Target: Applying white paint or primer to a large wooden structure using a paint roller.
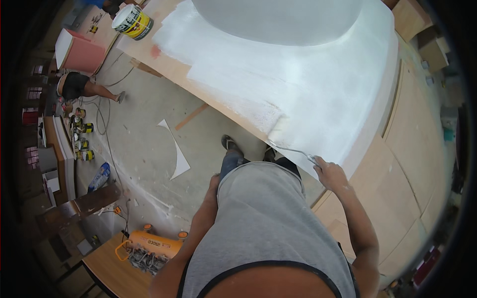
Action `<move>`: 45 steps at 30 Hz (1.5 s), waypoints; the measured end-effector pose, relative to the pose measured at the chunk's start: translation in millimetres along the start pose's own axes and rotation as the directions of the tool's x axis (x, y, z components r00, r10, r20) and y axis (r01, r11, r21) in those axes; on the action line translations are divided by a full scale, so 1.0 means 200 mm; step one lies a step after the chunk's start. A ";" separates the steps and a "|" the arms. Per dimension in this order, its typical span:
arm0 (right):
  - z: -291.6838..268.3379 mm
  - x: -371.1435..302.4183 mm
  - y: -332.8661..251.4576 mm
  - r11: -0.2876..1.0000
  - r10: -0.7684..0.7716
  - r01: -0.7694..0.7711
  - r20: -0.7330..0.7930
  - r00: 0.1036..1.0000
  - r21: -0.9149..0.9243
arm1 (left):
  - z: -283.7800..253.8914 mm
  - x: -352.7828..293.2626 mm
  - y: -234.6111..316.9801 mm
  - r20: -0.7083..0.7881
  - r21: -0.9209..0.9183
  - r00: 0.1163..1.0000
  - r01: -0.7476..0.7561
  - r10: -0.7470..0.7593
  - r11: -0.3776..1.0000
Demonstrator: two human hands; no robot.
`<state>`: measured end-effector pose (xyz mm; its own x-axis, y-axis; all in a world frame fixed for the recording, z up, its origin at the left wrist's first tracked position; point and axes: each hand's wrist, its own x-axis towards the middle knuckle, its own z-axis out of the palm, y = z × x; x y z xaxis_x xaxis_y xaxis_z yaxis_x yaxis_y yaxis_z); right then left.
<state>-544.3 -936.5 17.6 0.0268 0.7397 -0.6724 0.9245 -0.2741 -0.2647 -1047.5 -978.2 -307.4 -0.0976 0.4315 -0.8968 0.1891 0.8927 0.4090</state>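
Note:
My right hand (330,174) is closed around the handle of a paint roller with a bent metal frame (293,149). The white roller sleeve (279,128) rests on a large wooden panel (226,105), close to its near edge. Wet-looking white paint (318,92) coats most of the panel, with thin, streaky cover just left of the sleeve. Beside my left thigh hangs my left hand (214,185), its fingers hidden from view. On the panel's far left corner stands a paint can (133,23) with a yellow and black label.
A large rounded white form (278,20) rises from the panel's far side. Bare wooden boards (392,184) extend to the right. On the floor lies a curved white offcut (175,151). Behind me at left is an orange compressor (156,244). Several cans and another person's leg (102,90) are farther left.

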 end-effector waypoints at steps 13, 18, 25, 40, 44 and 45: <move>-0.26 1.59 -2.22 0.948 -0.286 0.304 -0.168 0.943 0.092 | -0.17 -0.06 0.28 -0.176 -0.129 0.961 -0.237 0.213 0.963; -0.36 1.79 -2.46 0.933 -0.337 0.348 -0.114 0.935 0.096 | -0.31 -0.16 0.06 -0.107 -0.113 0.985 -0.149 0.137 0.982; -0.08 1.39 -2.00 0.935 -0.343 0.350 -0.114 0.933 0.051 | -0.57 -0.22 -0.23 0.060 0.260 0.983 0.153 -0.174 0.953; 0.25 -0.23 0.07 0.997 -0.063 0.059 -0.107 0.992 -0.039 | 0.54 -0.08 0.41 0.236 0.389 0.877 -0.480 0.419 0.786; 0.27 -0.44 0.29 1.000 0.011 -0.013 -0.128 0.992 -0.012 | 0.82 -0.51 0.48 0.655 0.432 0.684 -0.688 0.322 0.583; 0.31 -0.44 0.32 1.000 -0.020 0.018 -0.155 0.988 -0.010 | 0.80 -0.53 0.45 0.645 0.432 0.688 -0.687 0.331 0.585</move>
<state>-511.2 -1056.2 17.3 0.0671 0.8313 -0.5518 0.9287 -0.2542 -0.2700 -864.5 -964.7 -203.2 0.6262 0.5091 -0.5905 0.5996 0.1697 0.7821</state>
